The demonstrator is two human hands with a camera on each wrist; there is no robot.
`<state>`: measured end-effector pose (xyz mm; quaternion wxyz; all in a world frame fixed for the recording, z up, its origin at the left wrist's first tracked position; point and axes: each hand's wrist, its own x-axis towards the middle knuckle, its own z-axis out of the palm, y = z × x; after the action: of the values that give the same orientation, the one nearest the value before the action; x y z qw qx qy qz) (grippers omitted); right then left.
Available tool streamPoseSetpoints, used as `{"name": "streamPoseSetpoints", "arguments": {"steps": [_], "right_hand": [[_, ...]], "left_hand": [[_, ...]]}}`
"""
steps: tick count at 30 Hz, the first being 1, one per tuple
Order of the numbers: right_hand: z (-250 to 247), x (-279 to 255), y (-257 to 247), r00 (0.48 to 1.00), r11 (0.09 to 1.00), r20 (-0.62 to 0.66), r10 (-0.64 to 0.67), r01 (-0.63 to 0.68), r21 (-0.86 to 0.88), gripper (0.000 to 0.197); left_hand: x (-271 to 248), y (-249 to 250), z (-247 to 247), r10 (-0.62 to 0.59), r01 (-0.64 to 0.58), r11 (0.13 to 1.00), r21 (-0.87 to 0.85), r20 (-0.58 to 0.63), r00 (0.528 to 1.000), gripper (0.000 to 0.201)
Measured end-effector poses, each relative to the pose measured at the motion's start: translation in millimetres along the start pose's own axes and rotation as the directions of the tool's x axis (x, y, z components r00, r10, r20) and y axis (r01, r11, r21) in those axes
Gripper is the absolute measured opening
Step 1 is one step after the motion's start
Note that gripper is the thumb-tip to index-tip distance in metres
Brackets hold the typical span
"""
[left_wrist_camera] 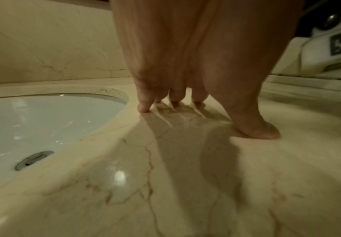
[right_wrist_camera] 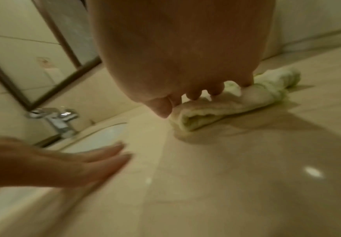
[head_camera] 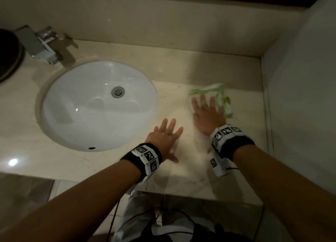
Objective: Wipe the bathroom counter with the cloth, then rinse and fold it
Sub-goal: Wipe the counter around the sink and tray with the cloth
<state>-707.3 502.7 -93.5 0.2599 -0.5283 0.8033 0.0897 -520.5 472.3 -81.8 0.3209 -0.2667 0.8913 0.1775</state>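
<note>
Pressing: my right hand (head_camera: 206, 112), fingers spread flat, pins the bunched green-and-white cloth (head_camera: 217, 93) far right on the beige marble counter (head_camera: 181, 170). Left hand (head_camera: 164, 138) flat, empty, bracing beside the white oval basin (head_camera: 98, 105). Advice: keep palm weight even, sweep overlapping strokes toward the basin.

The cloth (head_camera: 221, 98) at center right of the head view is smeared by blur and half hidden under the right hand (head_camera: 207, 117), so its pattern's unreadable. A dark round thing (head_camera: 9, 56) is cut off by the left edge. The left hand (right_wrist_camera: 49, 166) at lower left of the right wrist view is blurry and cropped.
</note>
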Motion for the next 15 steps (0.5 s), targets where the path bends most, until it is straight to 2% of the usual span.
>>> {"name": "streamPoseSetpoints", "arguments": {"steps": [2,4,9,11,15], "right_hand": [[2,3,-37,0.993,0.993,0.031,-0.111,0.112,-0.030,0.061],[2,5,-50,0.986,0.986,0.062,-0.158,0.160,-0.038,0.062],[2,8,-9,0.962,0.961,-0.036,-0.272,0.270,-0.061,0.056],[-1,12,15,0.974,0.974,-0.064,-0.219,0.214,-0.077,0.057],[-14,12,78,0.998,1.000,-0.068,-0.006,0.005,-0.012,0.055]], "left_hand": [[-2,0,-3,-0.002,0.002,1.000,0.005,-0.001,1.000,0.111],[-4,1,-5,-0.004,0.004,1.000,-0.007,0.002,1.000,0.107],[-1,0,-5,-0.005,0.006,0.999,-0.041,0.025,1.000,0.112],[-2,1,-6,-0.010,0.011,0.999,-0.050,0.029,1.000,0.112],[-3,2,-6,-0.016,0.018,0.999,-0.047,0.030,0.999,0.112]]}}
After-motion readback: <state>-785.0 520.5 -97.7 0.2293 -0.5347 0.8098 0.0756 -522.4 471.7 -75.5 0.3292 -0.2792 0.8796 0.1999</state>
